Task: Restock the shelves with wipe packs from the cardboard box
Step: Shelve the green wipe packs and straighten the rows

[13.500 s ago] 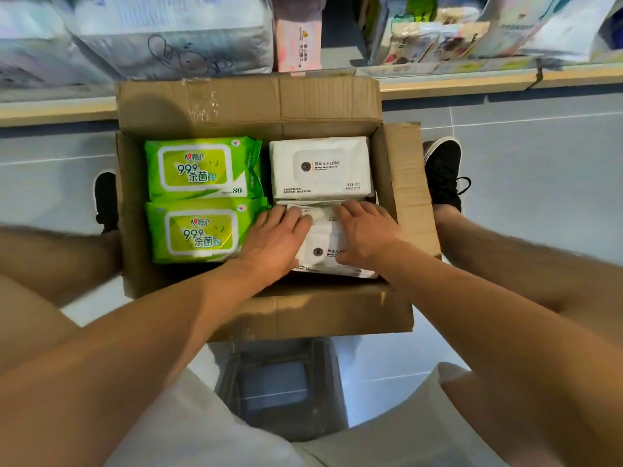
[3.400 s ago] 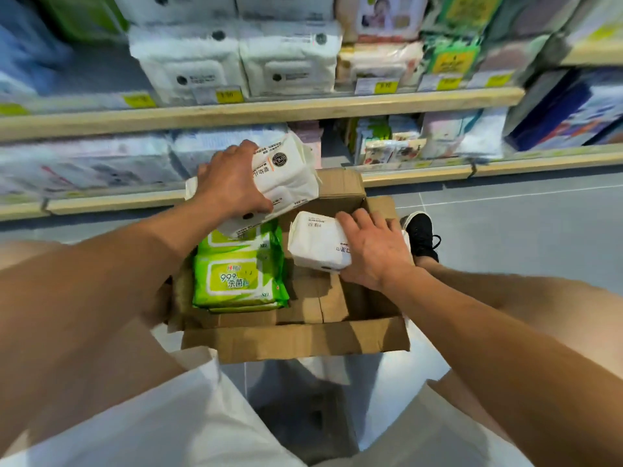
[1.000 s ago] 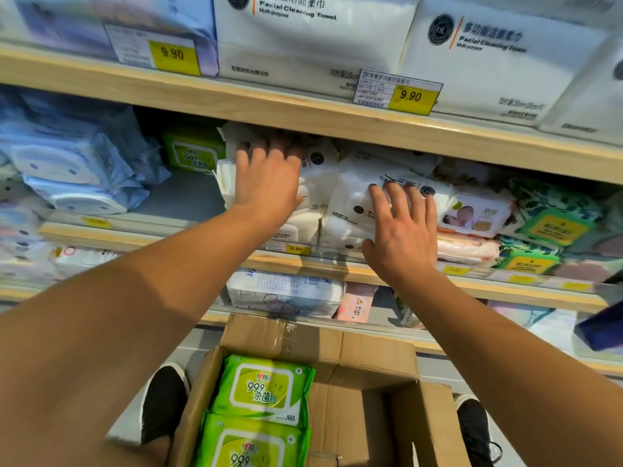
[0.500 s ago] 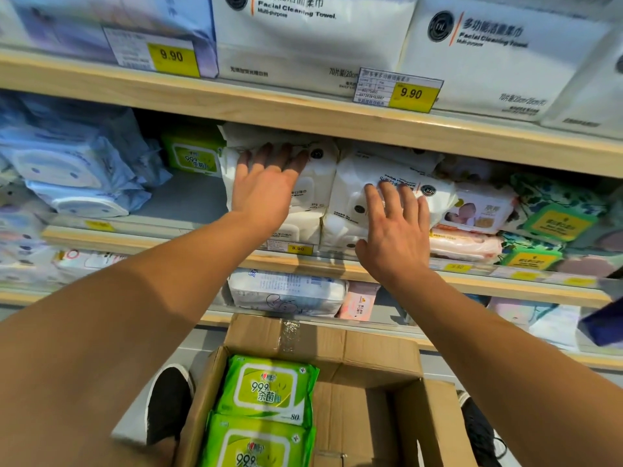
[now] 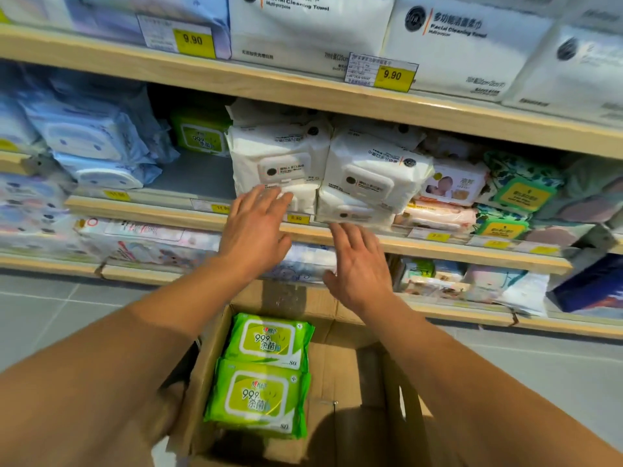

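Two stacks of white wipe packs stand side by side on the middle shelf (image 5: 188,215), the left stack (image 5: 278,156) and the right stack (image 5: 372,173). My left hand (image 5: 256,227) hovers open in front of the shelf edge, below the left stack. My right hand (image 5: 359,264) is open too, lower and in front of the shelf below. Both hands hold nothing. The cardboard box (image 5: 357,372) sits on the floor beneath my arms. Two green wipe packs lie in its left half, one (image 5: 269,338) behind the other (image 5: 258,397). Its right half shows bare cardboard.
A green wipe pack (image 5: 200,136) sits deep on the middle shelf, with a grey gap in front of it. Blue packs (image 5: 97,143) lie left of the gap, baby-wipe and green-lidded packs (image 5: 515,193) right. Large white towel packs (image 5: 310,25) fill the top shelf. Grey tiled floor (image 5: 539,369) surrounds the box.
Both hands have come off the white packs and drawn back and down from the middle shelf. The white packs stay on the shelf. My view has tilted slightly downward.
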